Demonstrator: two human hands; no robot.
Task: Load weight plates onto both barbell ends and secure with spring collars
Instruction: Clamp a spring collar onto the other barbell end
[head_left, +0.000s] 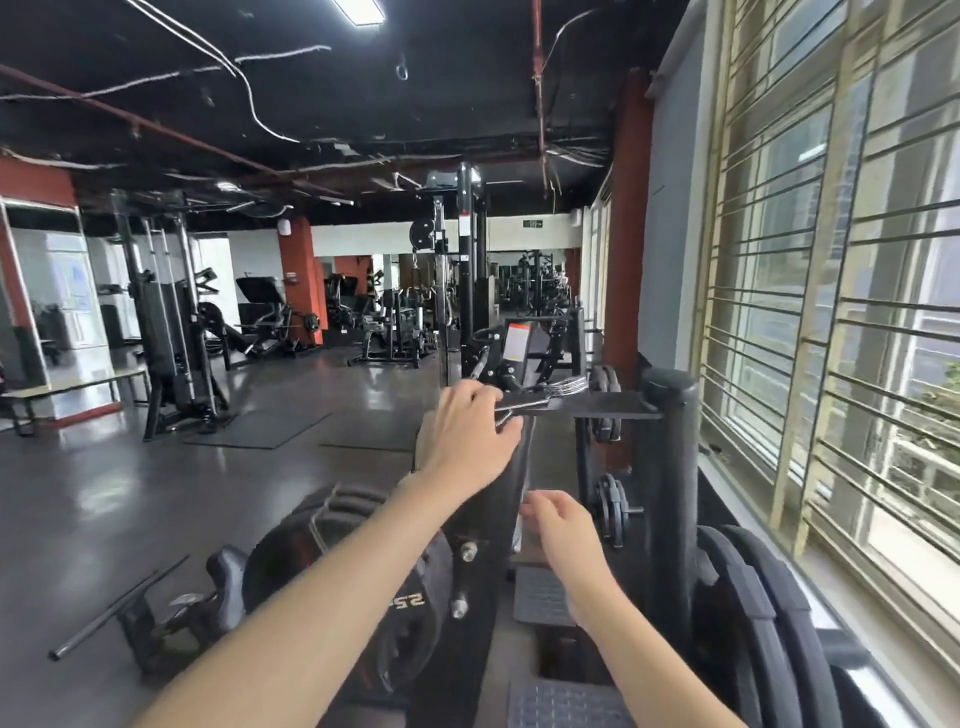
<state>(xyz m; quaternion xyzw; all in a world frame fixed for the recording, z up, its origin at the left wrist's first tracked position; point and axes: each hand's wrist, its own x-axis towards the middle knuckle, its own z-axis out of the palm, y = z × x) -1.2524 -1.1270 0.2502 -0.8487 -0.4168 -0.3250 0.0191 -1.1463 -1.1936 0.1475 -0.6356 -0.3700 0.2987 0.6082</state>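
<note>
Two hands are seen: a spring collar (545, 397) on a small black shelf (618, 405) is pinched by the left hand (465, 441), while the right hand (563, 525) is kept loosely curled, holding nothing.

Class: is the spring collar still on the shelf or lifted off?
On the shelf: the spring collar's coil rests there, handles pinched by the left hand.

A commercial gym: cable machines (171, 322) and benches stand across a dark glossy floor (104, 483), black weight plates (753, 623) hang on a storage rack, wall mirrors (52, 301) reflect equipment, barred windows (841, 312) line one side.
</note>
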